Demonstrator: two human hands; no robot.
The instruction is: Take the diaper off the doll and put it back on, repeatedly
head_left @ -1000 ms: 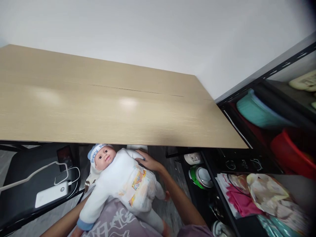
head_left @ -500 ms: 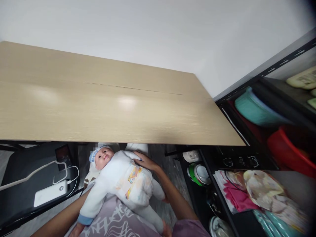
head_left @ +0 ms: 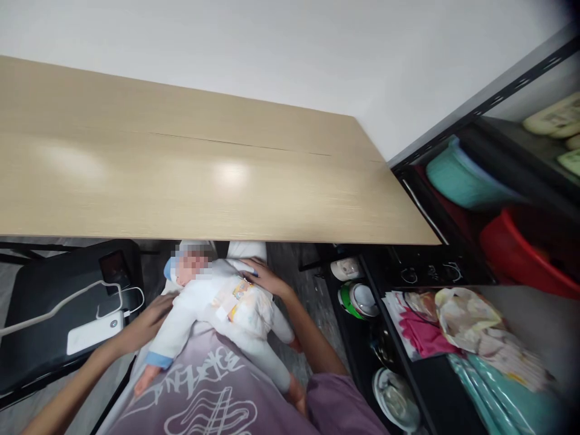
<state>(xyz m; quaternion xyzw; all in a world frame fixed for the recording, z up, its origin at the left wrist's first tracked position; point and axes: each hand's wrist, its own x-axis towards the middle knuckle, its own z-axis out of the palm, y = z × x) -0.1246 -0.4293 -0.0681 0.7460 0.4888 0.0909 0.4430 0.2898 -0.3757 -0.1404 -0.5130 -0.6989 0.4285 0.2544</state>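
Observation:
A baby doll (head_left: 203, 302) lies on its back across my lap, tilted, with its head to the upper left. It wears a white long-sleeved outfit with blue cuffs, a cap with blue on it and a printed diaper (head_left: 249, 311). My right hand (head_left: 263, 277) holds the doll's far side near its waist, fingers on the white top. My left hand (head_left: 156, 314) is closed against the doll's near shoulder, just below the head, its fingertips partly hidden there. The doll's face is blurred out.
A wooden table (head_left: 272, 199) spans the front, its edge just beyond the doll. A black chair (head_left: 36, 296) on the left bears a white power bank (head_left: 93, 333) and cable. Shelves on the right hold a red basin (head_left: 521, 254), a teal basin (head_left: 466, 178) and folded cloths (head_left: 471, 320).
My left hand has come into view at the doll's shoulder; before, it was hidden behind the doll. My right hand keeps its place on the doll. The view has tipped slightly downward.

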